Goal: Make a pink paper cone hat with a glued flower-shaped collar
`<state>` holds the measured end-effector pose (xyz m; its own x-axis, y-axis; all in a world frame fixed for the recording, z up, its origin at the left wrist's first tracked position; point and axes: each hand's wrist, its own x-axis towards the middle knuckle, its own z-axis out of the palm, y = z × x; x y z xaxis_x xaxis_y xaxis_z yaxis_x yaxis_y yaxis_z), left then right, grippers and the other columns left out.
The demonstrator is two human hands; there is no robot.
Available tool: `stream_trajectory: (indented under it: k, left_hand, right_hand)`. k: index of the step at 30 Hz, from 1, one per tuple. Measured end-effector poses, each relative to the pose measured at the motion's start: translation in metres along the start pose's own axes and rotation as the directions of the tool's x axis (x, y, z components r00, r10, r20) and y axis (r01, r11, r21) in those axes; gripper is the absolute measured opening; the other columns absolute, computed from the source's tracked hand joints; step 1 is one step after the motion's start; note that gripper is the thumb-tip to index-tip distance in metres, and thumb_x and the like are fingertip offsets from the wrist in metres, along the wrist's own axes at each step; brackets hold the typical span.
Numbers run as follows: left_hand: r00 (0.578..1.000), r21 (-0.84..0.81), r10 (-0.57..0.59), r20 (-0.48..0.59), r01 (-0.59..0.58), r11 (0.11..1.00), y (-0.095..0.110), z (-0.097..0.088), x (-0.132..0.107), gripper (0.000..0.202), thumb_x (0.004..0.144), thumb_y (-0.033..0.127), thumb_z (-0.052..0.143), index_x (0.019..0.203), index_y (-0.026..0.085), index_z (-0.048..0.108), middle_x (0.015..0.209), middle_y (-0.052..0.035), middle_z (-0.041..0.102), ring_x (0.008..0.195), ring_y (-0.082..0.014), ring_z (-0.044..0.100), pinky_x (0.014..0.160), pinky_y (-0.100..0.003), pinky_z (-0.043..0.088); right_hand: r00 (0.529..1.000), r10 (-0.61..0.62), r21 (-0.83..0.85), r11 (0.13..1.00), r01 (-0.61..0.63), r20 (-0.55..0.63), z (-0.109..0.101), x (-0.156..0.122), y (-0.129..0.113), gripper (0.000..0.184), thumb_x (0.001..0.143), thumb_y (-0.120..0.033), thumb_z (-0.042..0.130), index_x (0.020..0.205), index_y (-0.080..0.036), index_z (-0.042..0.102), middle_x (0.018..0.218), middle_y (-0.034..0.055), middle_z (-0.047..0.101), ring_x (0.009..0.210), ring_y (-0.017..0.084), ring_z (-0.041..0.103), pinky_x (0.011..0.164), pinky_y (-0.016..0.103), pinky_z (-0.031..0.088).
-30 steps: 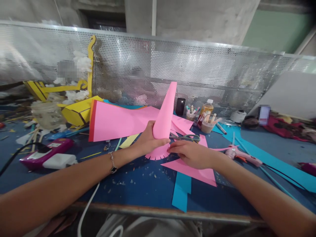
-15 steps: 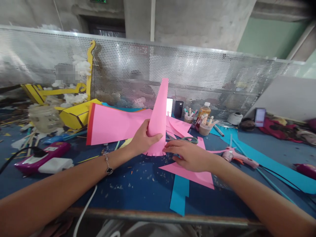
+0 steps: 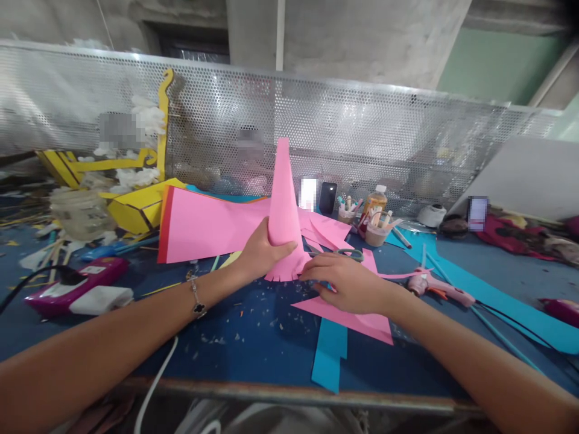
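Note:
A tall pink paper cone (image 3: 283, 205) with a narrow top and a fringe of cut tabs round its wide base stands nearly upright over the table. My left hand (image 3: 263, 252) is wrapped round its lower side, thumb across the front. At the base's right edge, my right hand (image 3: 346, 282) has its fingertips closed on the fringe tabs; the exact grip is partly hidden. Behind that hand lie scissors (image 3: 353, 254), mostly covered. A flat piece of pink paper (image 3: 362, 325) rests under my right hand, on top of a blue paper strip (image 3: 329, 361).
Large pink sheets (image 3: 212, 226) lie behind my left hand. A pink glue gun (image 3: 443, 290) with a cord is on the right, near blue paper (image 3: 493, 301). A purple power strip (image 3: 90, 280) sits at left. Tubs of markers (image 3: 376, 234) and a bottle (image 3: 378, 199) stand behind.
The cone's top has swung left, and the cone has turned slightly in my left hand. My right hand stays at the base, where its fingers now meet the tabs.

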<state>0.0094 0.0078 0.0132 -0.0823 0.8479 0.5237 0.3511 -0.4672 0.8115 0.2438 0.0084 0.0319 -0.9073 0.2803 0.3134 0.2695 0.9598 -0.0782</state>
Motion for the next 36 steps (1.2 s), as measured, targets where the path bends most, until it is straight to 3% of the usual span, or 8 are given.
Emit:
stream_trajectory:
  k: [5, 9, 24, 27, 32, 36]
  left_hand:
    - [0.999, -0.107, -0.018, -0.039, 0.014, 0.994, 0.002, -0.003, 0.002, 0.054, 0.076, 0.038, 0.079, 0.121, 0.015, 0.059, 0.121, -0.0141, 0.071, 0.114, -0.0339, 0.066, 0.096, -0.052, 0.057]
    - [0.999, -0.133, -0.033, -0.025, 0.03, 0.991, 0.001, -0.003, 0.002, 0.055, 0.076, 0.038, 0.081, 0.121, 0.014, 0.061, 0.12, -0.0148, 0.072, 0.112, -0.0343, 0.068, 0.097, -0.054, 0.058]
    - [0.999, -0.123, -0.001, 0.05, 0.008, 0.992, 0.001, -0.003, 0.004, 0.04, 0.081, 0.034, 0.078, 0.114, 0.015, 0.068, 0.116, -0.0141, 0.076, 0.11, -0.0355, 0.071, 0.098, -0.057, 0.058]
    - [1.0, -0.133, -0.002, 0.03, 0.006, 0.991, 0.003, -0.004, 0.003, 0.043, 0.08, 0.037, 0.079, 0.115, 0.015, 0.067, 0.116, -0.0144, 0.076, 0.11, -0.0356, 0.07, 0.098, -0.057, 0.058]
    - [0.995, -0.152, 0.034, 0.099, -0.018, 0.988, 0.002, -0.005, 0.002, 0.055, 0.076, 0.042, 0.084, 0.12, 0.015, 0.065, 0.116, -0.0144, 0.075, 0.11, -0.0356, 0.07, 0.096, -0.055, 0.059]
    - [0.999, -0.056, 0.051, 0.013, -0.05, 0.997, 0.002, -0.005, 0.002, 0.046, 0.08, 0.039, 0.078, 0.117, 0.014, 0.065, 0.113, -0.0145, 0.075, 0.108, -0.0352, 0.07, 0.095, -0.056, 0.058]
  right_hand:
    - [0.971, 0.035, -0.033, 0.998, -0.044, -0.235, -0.001, -0.001, 0.006, 0.039, 0.087, -0.005, 0.052, 0.117, -0.02, 0.072, 0.121, 0.0092, 0.075, 0.117, 0.027, 0.067, 0.104, 0.047, 0.052]
    - [0.944, 0.078, -0.06, 0.993, -0.103, -0.321, -0.002, -0.004, 0.008, 0.032, 0.091, -0.01, 0.054, 0.115, -0.021, 0.073, 0.123, 0.0103, 0.074, 0.117, 0.028, 0.067, 0.102, 0.049, 0.052]
    - [0.965, 0.128, -0.073, 0.986, -0.148, -0.229, 0.003, -0.003, 0.011, 0.03, 0.095, -0.018, 0.056, 0.121, -0.022, 0.07, 0.131, 0.0106, 0.069, 0.126, 0.029, 0.062, 0.107, 0.051, 0.05]
    - [0.964, 0.131, -0.069, 0.986, -0.151, -0.232, 0.003, -0.003, 0.011, 0.03, 0.094, -0.018, 0.058, 0.121, -0.023, 0.07, 0.132, 0.0101, 0.069, 0.126, 0.029, 0.062, 0.108, 0.051, 0.05]
    - [0.962, 0.126, -0.059, 0.988, -0.144, -0.244, 0.002, -0.004, 0.011, 0.033, 0.093, -0.015, 0.058, 0.123, -0.023, 0.069, 0.132, 0.0107, 0.068, 0.125, 0.029, 0.062, 0.107, 0.051, 0.05]
    - [0.959, 0.131, -0.081, 0.985, -0.155, -0.251, 0.001, -0.003, 0.009, 0.03, 0.095, -0.018, 0.057, 0.121, -0.022, 0.07, 0.132, 0.0115, 0.068, 0.123, 0.029, 0.063, 0.106, 0.051, 0.051]
